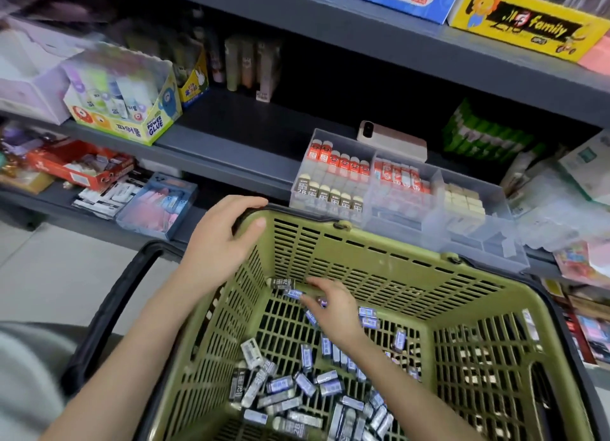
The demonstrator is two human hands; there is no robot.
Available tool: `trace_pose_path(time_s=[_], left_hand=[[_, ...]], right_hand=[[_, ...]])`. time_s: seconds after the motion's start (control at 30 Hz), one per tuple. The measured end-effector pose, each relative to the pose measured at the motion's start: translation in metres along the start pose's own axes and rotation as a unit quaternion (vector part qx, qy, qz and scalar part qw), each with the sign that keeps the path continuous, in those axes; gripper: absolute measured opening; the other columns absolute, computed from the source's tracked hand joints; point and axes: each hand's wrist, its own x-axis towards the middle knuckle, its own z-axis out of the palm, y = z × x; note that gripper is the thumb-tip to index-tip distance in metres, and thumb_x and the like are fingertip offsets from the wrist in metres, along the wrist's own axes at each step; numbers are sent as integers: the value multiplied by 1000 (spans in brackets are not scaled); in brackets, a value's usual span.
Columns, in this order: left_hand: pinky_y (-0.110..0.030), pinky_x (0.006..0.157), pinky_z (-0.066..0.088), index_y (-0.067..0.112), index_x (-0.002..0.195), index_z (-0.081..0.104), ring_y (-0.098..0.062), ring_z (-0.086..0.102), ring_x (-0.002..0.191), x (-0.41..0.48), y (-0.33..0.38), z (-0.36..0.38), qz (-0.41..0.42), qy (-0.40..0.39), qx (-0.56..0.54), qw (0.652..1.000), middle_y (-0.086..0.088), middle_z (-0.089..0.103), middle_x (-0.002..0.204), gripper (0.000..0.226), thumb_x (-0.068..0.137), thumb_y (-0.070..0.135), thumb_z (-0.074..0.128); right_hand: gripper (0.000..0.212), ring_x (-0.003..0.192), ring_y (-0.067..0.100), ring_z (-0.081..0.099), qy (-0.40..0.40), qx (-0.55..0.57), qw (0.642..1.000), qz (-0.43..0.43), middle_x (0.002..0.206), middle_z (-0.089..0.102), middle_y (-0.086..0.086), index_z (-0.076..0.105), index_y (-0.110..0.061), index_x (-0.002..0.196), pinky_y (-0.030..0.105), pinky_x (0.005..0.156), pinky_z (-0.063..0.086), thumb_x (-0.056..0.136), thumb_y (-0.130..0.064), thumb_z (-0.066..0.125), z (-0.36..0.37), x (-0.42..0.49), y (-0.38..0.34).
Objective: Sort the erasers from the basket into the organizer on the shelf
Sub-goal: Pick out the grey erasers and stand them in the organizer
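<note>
An olive-green plastic basket (363,259) fills the lower middle of the head view, with several wrapped erasers (280,384) lying loose on its slatted floor. My left hand (221,242) grips the basket's far left corner rim. My right hand (333,305) reaches down inside, fingers curled over a few blue-wrapped erasers (293,294) by the far wall; a dark 2B eraser (280,282) lies just beyond the fingertips. The clear organizer (406,196) stands on the shelf edge behind the basket, its compartments holding rows of red, dark 2B and cream erasers.
A phone (392,138) lies on the shelf behind the organizer. A Power Glue display box (132,100) stands at the left, green packs (478,137) at the right. The basket's black handle (109,308) hangs over its left side, above the tiled floor.
</note>
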Motion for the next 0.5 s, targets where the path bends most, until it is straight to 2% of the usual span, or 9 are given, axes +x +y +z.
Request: trace_pose_path(time_s=[0.07, 0.13, 0.2, 0.27, 0.33, 0.4, 0.5], left_hand=[[-21, 98, 34, 17, 121, 60, -7, 50, 115, -12, -4, -6, -4, -2, -8, 1000, 7, 57, 119, 28, 93, 15, 56], [-18, 97, 33, 16, 122, 61, -6, 50, 115, -22, -5, -10, -2, -11, 5, 1000, 6, 58, 121, 29, 93, 16, 57], [-20, 98, 32, 16, 123, 60, -6, 49, 116, -27, -3, -12, 1, -16, 15, 1000, 7, 58, 123, 31, 93, 17, 57], [-22, 99, 32, 17, 124, 60, -6, 49, 117, -29, -1, -13, -2, -19, 16, 1000, 8, 57, 124, 31, 93, 17, 57], [-22, 99, 31, 18, 124, 60, -5, 48, 118, -28, 0, -13, -8, -20, 14, 1000, 9, 57, 124, 31, 93, 17, 57], [-23, 99, 31, 19, 124, 60, -6, 47, 119, -27, -1, -12, -12, -20, 12, 1000, 9, 57, 124, 31, 93, 18, 56], [-23, 99, 31, 20, 122, 60, -6, 46, 120, -27, -3, -11, -25, -19, 1, 999, 12, 56, 123, 30, 92, 20, 57]], right_hand=[[42, 121, 18, 48, -3, -20, 999, -28, 129, 57, 0, 54, -15, 129, 23, 98, 32, 91, -31, 58, 23, 14, -3], [34, 115, 23, 50, 3, -77, 996, -55, 122, 57, 4, 58, -11, 122, 30, 92, 38, 90, -22, 59, 42, 24, -8], [24, 94, 23, 59, 48, -189, 977, -91, 101, 61, 5, 67, -10, 99, 31, 69, 48, 78, -20, 71, 52, 28, -15], [27, 65, 18, 61, 70, -276, 955, -84, 75, 61, 0, 68, -16, 68, 23, 43, 41, 51, -24, 87, 53, 27, -18], [34, 51, 16, 56, 89, -304, 946, -62, 65, 59, -3, 65, -20, 58, 18, 36, 33, 38, -28, 91, 57, 27, -14], [31, 45, 16, 55, 103, -296, 949, -26, 66, 59, -3, 66, -20, 60, 18, 36, 31, 42, -26, 90, 65, 27, -10], [7, 65, 25, 61, 114, -192, 974, 33, 84, 61, 2, 70, -14, 83, 25, 47, 36, 77, -16, 71, 74, 28, -11]])
